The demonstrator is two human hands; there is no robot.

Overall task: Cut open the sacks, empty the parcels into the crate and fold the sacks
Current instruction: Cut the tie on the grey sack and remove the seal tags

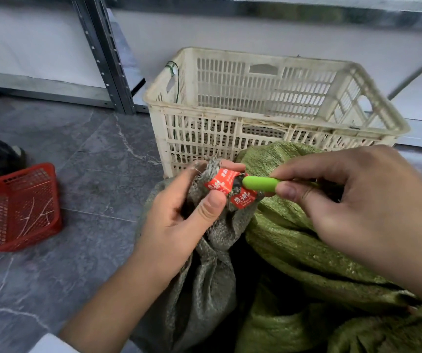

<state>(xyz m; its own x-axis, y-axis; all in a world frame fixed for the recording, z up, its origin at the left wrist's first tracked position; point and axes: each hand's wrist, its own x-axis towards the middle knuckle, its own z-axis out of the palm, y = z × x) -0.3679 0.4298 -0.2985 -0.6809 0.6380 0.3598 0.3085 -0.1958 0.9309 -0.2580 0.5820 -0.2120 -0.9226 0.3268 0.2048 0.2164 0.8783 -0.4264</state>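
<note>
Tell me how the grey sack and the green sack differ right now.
The grey sack is dull grey; the green sack is bright yellow-green. The grey sack's neck is bunched and bound with red tape, gripped by the left hand; the green sack lies slack, unheld. The right hand puts a green tool to the grey sack only. Both are woven.

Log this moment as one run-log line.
stage: opening grey sack | left hand: grips taped neck | right hand: pinches green cutter at red tape | crate: behind green sack
</note>
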